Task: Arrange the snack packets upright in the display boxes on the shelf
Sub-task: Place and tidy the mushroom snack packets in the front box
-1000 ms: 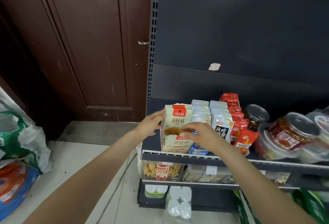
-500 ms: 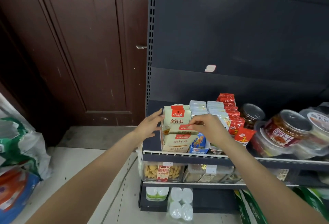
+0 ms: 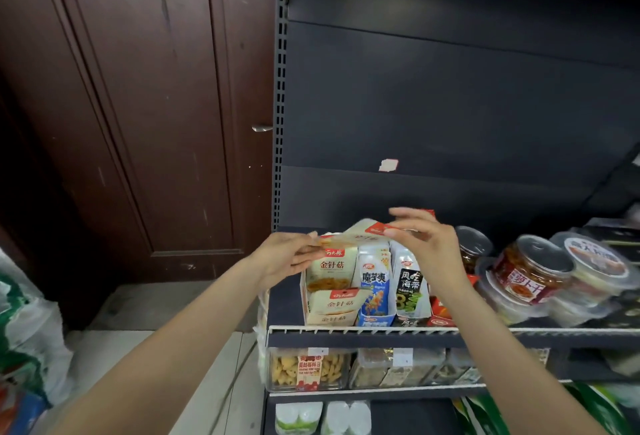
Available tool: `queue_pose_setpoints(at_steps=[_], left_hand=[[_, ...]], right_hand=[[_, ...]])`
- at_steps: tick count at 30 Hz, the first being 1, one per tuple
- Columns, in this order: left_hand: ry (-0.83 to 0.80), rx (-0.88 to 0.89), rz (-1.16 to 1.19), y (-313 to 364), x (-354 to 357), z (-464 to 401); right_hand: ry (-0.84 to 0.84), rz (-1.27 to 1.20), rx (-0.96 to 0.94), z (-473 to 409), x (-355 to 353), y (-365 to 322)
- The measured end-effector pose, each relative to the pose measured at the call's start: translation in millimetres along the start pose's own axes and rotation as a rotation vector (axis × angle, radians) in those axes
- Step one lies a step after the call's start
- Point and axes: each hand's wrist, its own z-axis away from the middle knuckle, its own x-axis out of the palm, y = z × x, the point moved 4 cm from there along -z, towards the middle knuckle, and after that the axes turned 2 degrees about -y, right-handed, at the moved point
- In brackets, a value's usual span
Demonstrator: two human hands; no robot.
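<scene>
Snack packets are the matter here: a cream one with a red corner is held flat in the air between both hands, just above the row of display boxes on the shelf. Far left, a green and white sack leans beside the dark brown door, whose metal handle shows near the shelving upright. The left hand comes in from the lower left, its fingers curled and pinching the left end of the lifted packet, right over the top of the cream display box. That box stands at the left end of the shelf and holds upright cream packets with red labels; one small packet in its front sits tilted, not straight. Just beside it to the right stands the blue and white display box with its packets upright, then the black and white display box, likewise filled upright. The right hand is above these two boxes; its thumb and fingers pinch the right end of the lifted packet, though motion blur softens the fingertips. Beyond the right wrist a red display box is partly hidden. Further right stand round clear jars with red labels, crowded together. On the lower shelf, a clear tub of yellow snacks sits below the cream box
</scene>
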Motion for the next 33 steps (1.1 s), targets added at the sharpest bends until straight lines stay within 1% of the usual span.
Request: queue_pose_setpoints(at_steps=[3, 4, 5, 7, 8, 9, 12, 15, 18, 20, 22, 24, 26, 28, 30, 32, 33], left_hand=[[0.025, 0.102, 0.130, 7.9, 2.4, 3.0], [0.020, 0.136, 0.155, 10.5, 3.4, 4.1], [0.003, 0.169, 0.163, 12.3, 5.1, 6.1], [-0.028, 0.242, 0.074, 13.9, 7.6, 10.3], [-0.026, 0.284, -0.021, 14.8, 8.1, 13.4], [-0.024, 0.330, -0.116, 15.8, 8.5, 17.3], [-0.063, 0.439, -0.254, 15.6, 9.4, 23.7], [-0.051, 0.495, -0.371, 13.5, 5.6, 28.3], [-0.023, 0.528, -0.424, 13.4, -1.6, 30.2], [-0.014, 0.516, -0.405, 14.2, -4.3, 30.7], [-0.027, 0.475, -0.332, 14.5, -7.3, 28.9], [-0.066, 0.417, -0.255, 15.6, -10.1, 27.6], [-0.109, 0.323, -0.147, 13.9, -11.4, 26.0], [-0.131, 0.222, -0.032, 9.4, -12.4, 21.7], [-0.139, 0.136, 0.049, 3.5, -14.0, 14.3], [-0.154, 0.069, 0.065, -2.8, -15.3, 5.0], [-0.154, 0.041, 0.033, -6.1, -15.4, 0.4]], right_hand=[[0.106, 0.150, 0.026, 6.4, -4.2, 8.5], [0.112, 0.166, 0.066, 8.6, -3.9, 12.3], [0.107, 0.100, 0.117, 10.6, -3.0, 17.5], [0.081, -0.163, 0.256, 14.8, 2.1, 24.6], [0.077, -0.253, 0.307, 17.5, 3.9, 25.7], [0.066, -0.283, 0.319, 18.9, 5.0, 26.2], [-0.011, -0.163, 0.241, 20.3, 8.4, 21.1], [-0.036, -0.176, 0.216, 18.6, 10.1, 18.1], [-0.043, -0.194, 0.186, 16.8, 11.1, 11.8], [-0.058, -0.208, 0.196, 15.2, 12.8, 11.4], [-0.058, -0.201, 0.216, 13.4, 13.2, 10.6], [-0.061, -0.245, 0.243, 9.7, 10.6, 11.7], [-0.103, -0.240, 0.240, 6.2, 7.7, 10.7], [-0.143, -0.133, 0.162, 2.5, 6.6, 8.2], [-0.138, 0.052, 0.056, -2.4, 5.6, 6.4], [-0.091, 0.156, -0.012, -8.5, 4.7, 7.2], [-0.072, 0.184, -0.037, -11.8, 5.0, 9.0]])
